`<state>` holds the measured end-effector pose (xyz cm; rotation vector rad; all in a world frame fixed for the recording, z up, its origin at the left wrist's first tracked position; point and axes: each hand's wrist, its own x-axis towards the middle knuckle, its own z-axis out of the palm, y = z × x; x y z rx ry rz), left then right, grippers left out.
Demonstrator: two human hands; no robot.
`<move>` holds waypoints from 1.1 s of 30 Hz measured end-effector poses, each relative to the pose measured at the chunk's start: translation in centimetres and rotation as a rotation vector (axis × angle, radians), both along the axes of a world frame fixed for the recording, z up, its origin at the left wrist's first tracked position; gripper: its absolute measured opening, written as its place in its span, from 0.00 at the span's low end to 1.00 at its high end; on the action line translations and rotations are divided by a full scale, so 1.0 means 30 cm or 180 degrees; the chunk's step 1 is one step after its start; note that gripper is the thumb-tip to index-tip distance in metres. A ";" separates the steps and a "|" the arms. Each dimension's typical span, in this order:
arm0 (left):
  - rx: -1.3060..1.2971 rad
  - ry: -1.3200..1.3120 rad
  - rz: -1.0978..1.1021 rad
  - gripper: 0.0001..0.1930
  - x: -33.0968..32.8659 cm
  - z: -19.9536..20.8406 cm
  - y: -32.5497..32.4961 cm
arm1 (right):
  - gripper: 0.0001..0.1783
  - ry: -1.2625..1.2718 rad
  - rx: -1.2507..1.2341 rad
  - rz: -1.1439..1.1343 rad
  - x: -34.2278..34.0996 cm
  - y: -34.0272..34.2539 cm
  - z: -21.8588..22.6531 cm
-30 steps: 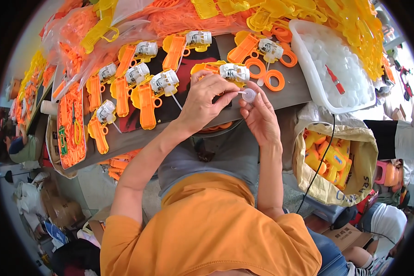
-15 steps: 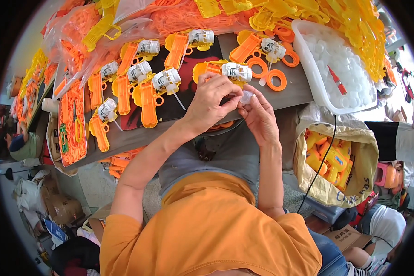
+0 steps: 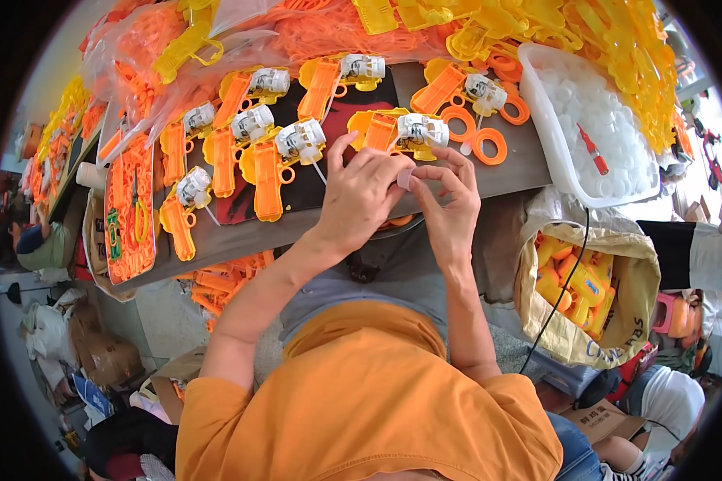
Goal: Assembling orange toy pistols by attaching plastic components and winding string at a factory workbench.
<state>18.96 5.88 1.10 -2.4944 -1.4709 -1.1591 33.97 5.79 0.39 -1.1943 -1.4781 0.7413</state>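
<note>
Over the table's near edge my left hand (image 3: 359,196) and my right hand (image 3: 451,210) meet, both with bent fingers. Between their fingertips is a small translucent plastic cap (image 3: 404,178), pinched from both sides. Just beyond my fingers lies a half-assembled toy gun (image 3: 399,132), with a yellow shell, an orange grip and a white cylinder unit. Several similar toy guns (image 3: 266,180) lie in rows to the left. To the right of the nearest one are orange rings (image 3: 489,160) and another toy gun (image 3: 440,86).
A white tub (image 3: 541,120) of translucent caps stands at right, a red screwdriver (image 3: 592,151) on top. Below it a sack (image 3: 642,264) holds yellow toy parts. At left, a tray (image 3: 111,268) contains orange parts and scissors (image 3: 140,220). Yellow shells (image 3: 618,48) pile up at the back.
The cap has shifted slightly left and down and has turned between my fingers. My right-hand fingers are more spread and raised. The whole view has shifted a little.
</note>
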 end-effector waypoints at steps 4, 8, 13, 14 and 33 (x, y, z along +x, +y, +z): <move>0.0040 0.0200 0.0204 0.18 0.026 0.000 -0.008 | 0.09 0.0008 -0.0005 -0.0134 -0.016 0.005 -0.009; 0.0220 0.0286 0.0206 0.15 0.016 0.012 0.019 | 0.09 0.0219 0.0120 -0.0167 -0.017 0.004 -0.002; 0.0129 0.0312 0.0403 0.15 -0.031 -0.012 0.093 | 0.07 -0.0037 0.0168 0.0262 0.024 -0.022 0.034; -0.0112 0.0329 0.0347 0.15 -0.038 -0.026 0.097 | 0.07 -0.0185 0.0134 0.0509 0.043 -0.015 0.031; -0.1064 -0.0645 -0.0474 0.15 -0.133 -0.015 0.034 | 0.24 -0.2215 -0.0307 0.0897 0.068 0.386 0.075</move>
